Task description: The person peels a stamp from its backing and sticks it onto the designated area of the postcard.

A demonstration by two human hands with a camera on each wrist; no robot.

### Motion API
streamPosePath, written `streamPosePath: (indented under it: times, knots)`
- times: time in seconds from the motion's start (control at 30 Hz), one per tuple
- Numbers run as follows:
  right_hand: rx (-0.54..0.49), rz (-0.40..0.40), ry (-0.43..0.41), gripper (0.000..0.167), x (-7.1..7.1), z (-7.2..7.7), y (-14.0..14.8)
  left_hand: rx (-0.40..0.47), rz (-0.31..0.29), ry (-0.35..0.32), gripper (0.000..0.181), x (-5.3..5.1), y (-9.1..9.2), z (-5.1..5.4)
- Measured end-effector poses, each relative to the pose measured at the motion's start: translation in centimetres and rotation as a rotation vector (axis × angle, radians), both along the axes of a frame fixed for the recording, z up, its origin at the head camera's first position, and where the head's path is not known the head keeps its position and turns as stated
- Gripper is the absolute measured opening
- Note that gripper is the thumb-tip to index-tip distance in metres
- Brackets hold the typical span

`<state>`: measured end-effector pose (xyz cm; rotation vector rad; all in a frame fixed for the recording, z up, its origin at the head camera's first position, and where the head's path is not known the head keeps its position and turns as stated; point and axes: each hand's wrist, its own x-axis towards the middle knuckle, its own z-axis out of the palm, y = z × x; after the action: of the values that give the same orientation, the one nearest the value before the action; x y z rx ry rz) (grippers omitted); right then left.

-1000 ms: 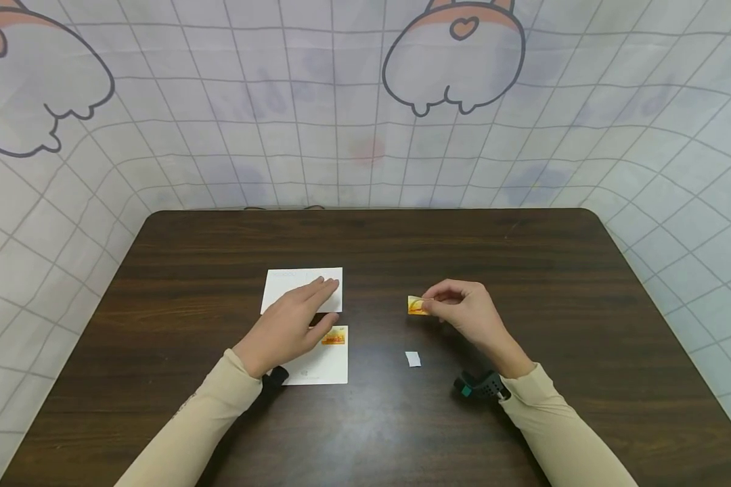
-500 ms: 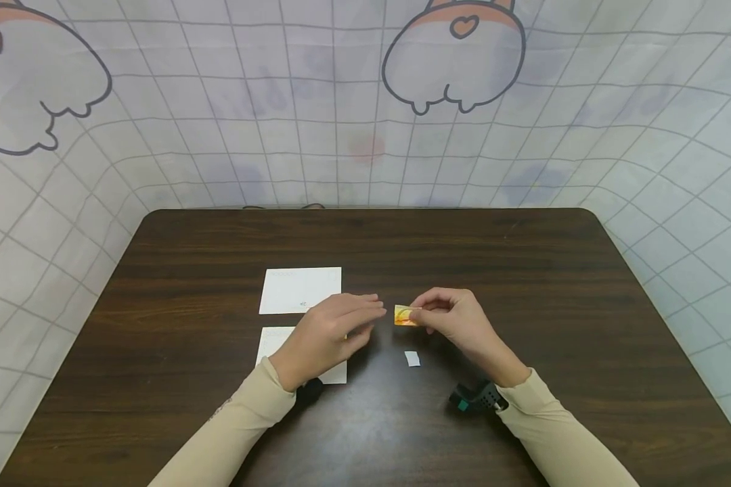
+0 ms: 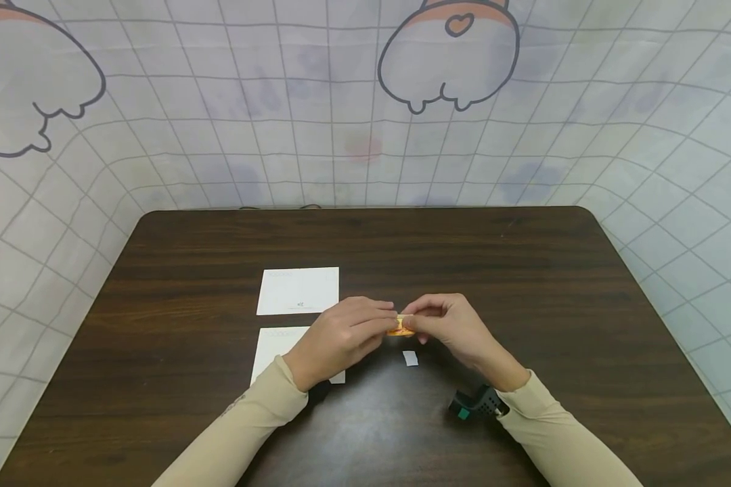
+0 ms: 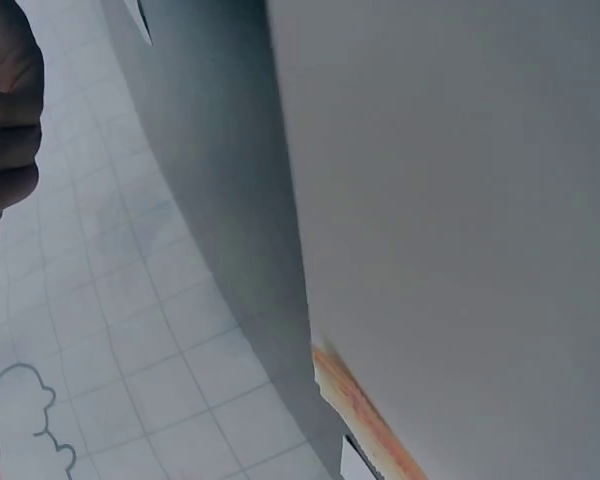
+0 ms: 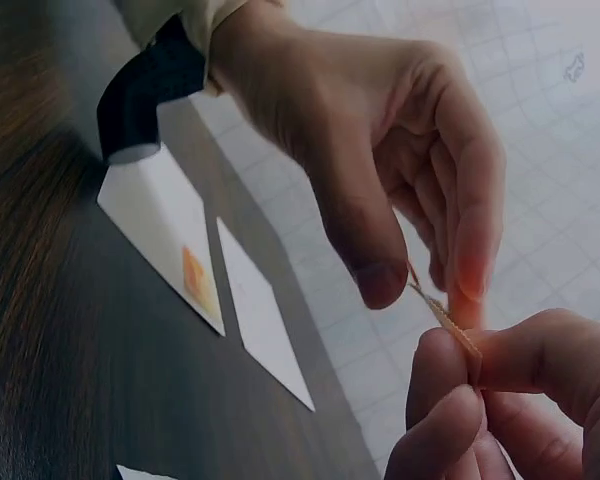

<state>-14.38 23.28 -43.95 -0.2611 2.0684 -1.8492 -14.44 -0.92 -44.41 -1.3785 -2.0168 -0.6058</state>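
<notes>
In the head view, my right hand (image 3: 457, 331) pinches a small orange-and-yellow stamp (image 3: 401, 328) between thumb and forefinger, above the table. My left hand (image 3: 344, 331) has come up to the stamp's other end. The right wrist view shows the stamp (image 5: 444, 316) nearly edge-on, its far end between the left thumb and forefinger. Two white postcards lie at the left: the far one (image 3: 298, 291) is fully visible, the near one (image 3: 275, 343) partly hidden by my left hand. An orange stamp (image 5: 194, 275) sits at the near card's corner in the right wrist view.
A small white paper piece (image 3: 411, 358) lies on the dark wooden table (image 3: 463, 250), just below my hands. A black wrist-camera mount (image 3: 478, 402) hangs under the right wrist. A grid-patterned curtain (image 3: 365, 162) stands behind the table.
My left hand has moved right, off the cards and over to the stamp, and now takes its left end. The right hand has brought the stamp left and nearer.
</notes>
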Motion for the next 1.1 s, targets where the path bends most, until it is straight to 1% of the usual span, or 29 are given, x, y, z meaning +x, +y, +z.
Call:
streamPosePath:
  times: [0.2, 0.33, 0.47, 0.57, 0.67, 0.77, 0.83, 0.9, 1.0, 1.1]
  knots:
    - [-0.038, 0.011, -0.027, 0.024, 0.1, 0.2, 0.2, 0.009, 0.007, 0.017, 0.028, 0.0, 0.3, 0.1]
    - [-0.045, 0.005, -0.031, 0.026, 0.1, 0.5, 0.3, 0.027, 0.015, 0.01, 0.027, 0.1, 0.5, 0.2]
    - [-0.032, -0.002, 0.01, 0.029, 0.1, 0.8, 0.6, 0.076, 0.016, -0.024, 0.026, 0.1, 0.8, 0.2]
    - [-0.026, 0.001, 0.056, 0.032, 0.1, 1.0, 0.8, 0.129, 0.018, -0.066, 0.023, 0.2, 1.2, 0.4]
    - [-0.049, -0.005, 0.102, 0.034, 0.0, 1.2, 1.1, 0.188, 0.026, -0.122, 0.021, 0.3, 1.6, 0.5]
    - [-0.065, -0.016, 0.166, 0.032, 0.0, 1.4, 1.4, 0.267, 0.028, -0.207, 0.02, 0.5, 2.0, 0.6]
    - [-0.056, -0.02, 0.212, 0.029, 0.1, 1.5, 1.5, 0.325, 0.031, -0.284, 0.018, 0.6, 2.2, 0.5]
    - [-0.033, -0.021, 0.251, 0.026, 0.1, 1.6, 1.6, 0.386, 0.033, -0.383, 0.017, 0.8, 2.4, 0.5]
    - [0.001, -0.026, 0.293, 0.02, 0.2, 1.9, 1.7, 0.464, 0.051, -0.559, 0.014, 1.1, 2.7, 0.7]
    - [0.015, -0.025, 0.301, 0.014, 0.4, 2.1, 1.6, 0.522, 0.095, -0.734, 0.009, 1.5, 3.0, 0.9]
